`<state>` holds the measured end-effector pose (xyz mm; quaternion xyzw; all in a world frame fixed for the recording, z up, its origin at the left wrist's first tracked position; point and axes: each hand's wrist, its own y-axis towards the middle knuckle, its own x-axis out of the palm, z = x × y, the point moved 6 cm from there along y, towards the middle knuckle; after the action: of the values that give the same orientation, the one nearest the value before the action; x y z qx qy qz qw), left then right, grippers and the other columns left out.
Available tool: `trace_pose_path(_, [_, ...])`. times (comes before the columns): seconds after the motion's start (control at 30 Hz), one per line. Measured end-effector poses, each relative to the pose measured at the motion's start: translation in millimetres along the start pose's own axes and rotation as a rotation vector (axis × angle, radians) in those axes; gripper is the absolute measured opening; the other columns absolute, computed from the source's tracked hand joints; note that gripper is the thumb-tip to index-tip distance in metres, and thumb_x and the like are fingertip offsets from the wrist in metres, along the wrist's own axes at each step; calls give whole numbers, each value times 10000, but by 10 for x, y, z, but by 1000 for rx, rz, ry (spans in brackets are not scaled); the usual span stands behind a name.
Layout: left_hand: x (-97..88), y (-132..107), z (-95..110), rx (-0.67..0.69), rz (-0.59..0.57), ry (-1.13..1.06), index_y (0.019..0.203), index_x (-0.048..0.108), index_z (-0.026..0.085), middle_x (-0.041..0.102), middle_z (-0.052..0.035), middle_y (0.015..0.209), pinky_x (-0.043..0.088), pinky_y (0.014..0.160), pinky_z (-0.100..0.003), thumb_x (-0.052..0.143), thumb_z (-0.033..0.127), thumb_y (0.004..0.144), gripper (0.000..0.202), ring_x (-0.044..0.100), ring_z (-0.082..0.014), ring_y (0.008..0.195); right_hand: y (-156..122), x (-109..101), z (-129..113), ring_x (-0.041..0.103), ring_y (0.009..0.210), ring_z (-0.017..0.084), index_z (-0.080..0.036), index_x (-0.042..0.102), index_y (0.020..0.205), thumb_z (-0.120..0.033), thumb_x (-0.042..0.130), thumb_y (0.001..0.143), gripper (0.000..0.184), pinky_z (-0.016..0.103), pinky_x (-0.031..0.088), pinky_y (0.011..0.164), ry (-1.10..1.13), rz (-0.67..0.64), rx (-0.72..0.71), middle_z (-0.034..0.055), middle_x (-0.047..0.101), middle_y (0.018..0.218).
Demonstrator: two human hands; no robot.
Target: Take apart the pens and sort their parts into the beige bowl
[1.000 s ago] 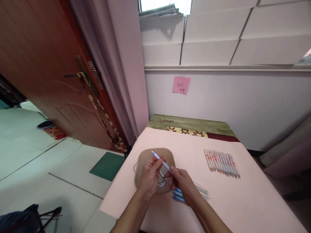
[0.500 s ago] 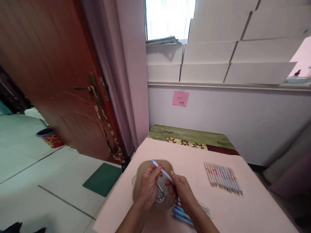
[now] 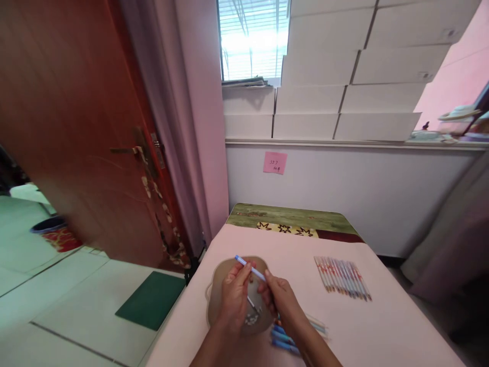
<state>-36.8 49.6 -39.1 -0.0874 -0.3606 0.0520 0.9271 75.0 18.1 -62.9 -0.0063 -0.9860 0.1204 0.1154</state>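
Observation:
My left hand [image 3: 234, 297] and my right hand [image 3: 280, 302] meet over a shallow tan dish [image 3: 218, 285] on the pink-covered table [image 3: 382, 326]. Both hands pinch a thin blue-and-white pen [image 3: 248, 268] that slants up to the left, its blue tip sticking out past my left fingers. Under the hands the dish holds several small pale bits [image 3: 252, 319]. A loose pile of blue pens [image 3: 282, 340] lies just right of the dish, partly hidden by my right wrist.
A neat row of several pens [image 3: 342, 275] lies on the table's right. A pink sticky note [image 3: 275, 162] hangs on the wall. White boxes [image 3: 344, 97] stack on the ledge. A wooden door [image 3: 76, 132] stands open at left, a green mat [image 3: 151, 299] below.
The camera has tilted upward, so the table and hands sit lower in view and the window shows. Both hands keep the pen over the dish, with little movement.

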Motion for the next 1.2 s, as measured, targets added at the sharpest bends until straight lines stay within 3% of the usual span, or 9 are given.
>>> trace_pose_path(0.17, [-163, -67, -86, -38, 90, 2, 766, 671, 198, 713, -8, 767, 527, 719, -224, 738, 127, 695, 121, 683, -146, 768, -66, -95, -63, 433, 459, 87, -164, 620, 804, -583, 750, 626, 473, 200, 294, 426, -97, 79, -233, -34, 569, 578])
trace_pose_path(0.27, [-186, -90, -121, -53, 46, -13, 794, 669, 177, 709, -17, 782, 523, 731, -214, 740, 126, 699, 129, 682, -142, 783, -77, -91, 32, 446, 418, 100, -164, 613, 844, -665, 616, 714, 517, 203, 279, 390, -89, 61, -123, -26, 565, 551])
trace_pose_path(0.37, [-208, -100, -174, -80, 7, -24, 812, 659, 142, 705, -37, 783, 524, 720, -210, 751, 122, 692, 152, 681, -138, 764, -61, -71, 136, 399, 367, 88, -154, 594, 712, -707, 487, 774, 567, 206, 244, 369, -87, 35, -20, -29, 507, 477])
trace_pose_path(0.63, [-416, 3, -23, -1, 72, 95, 807, 639, 142, 703, -41, 796, 536, 773, -239, 755, 150, 695, 161, 686, -137, 787, -60, -273, -35, 499, 572, 121, -175, 580, 732, -406, 791, 596, 341, 219, 381, 533, -188, 188, -325, -17, 593, 646])
trace_pose_path(0.7, [-470, 25, 72, 59, 63, 228, 885, 651, 140, 716, -52, 813, 541, 729, -260, 772, 191, 668, 254, 690, -160, 772, -70, -346, -117, 523, 606, 137, -174, 610, 741, -386, 760, 628, 283, 232, 401, 564, -308, 222, -376, -5, 614, 676])
trace_pose_path(0.8, [-509, 17, 305, 311, 29, 621, 1010, 639, 172, 729, -64, 907, 531, 699, -291, 706, 285, 720, 319, 689, -200, 822, -91, -416, -255, 535, 601, 147, -185, 660, 815, -374, 691, 701, 223, 243, 420, 567, -472, 263, -432, 3, 633, 701])
trace_pose_path(1.0, [-430, -99, 539, 629, -45, 1353, 790, 677, 216, 718, -31, 831, 485, 791, -356, 620, 243, 749, 76, 655, -232, 858, -243, -327, -559, 560, 605, 145, -189, 687, 868, -325, 632, 768, 178, 257, 466, 600, -602, 287, -569, 31, 652, 783])
trace_pose_path(1.13, [-354, -206, 569, 755, -66, 1470, 928, 685, 216, 715, -31, 817, 475, 812, -361, 609, 213, 766, 179, 647, -222, 832, -353, -237, -694, 579, 629, 139, -191, 679, 911, -312, 624, 797, 176, 254, 480, 630, -597, 336, -665, 34, 663, 825])
trace_pose_path(1.2, [-346, -205, 539, 715, -123, 1444, 1004, 675, 216, 726, -27, 837, 488, 799, -343, 615, 198, 757, 255, 662, -213, 824, -362, -205, -688, 582, 630, 134, -192, 675, 920, -309, 620, 809, 170, 251, 478, 631, -621, 351, -696, 32, 665, 831])
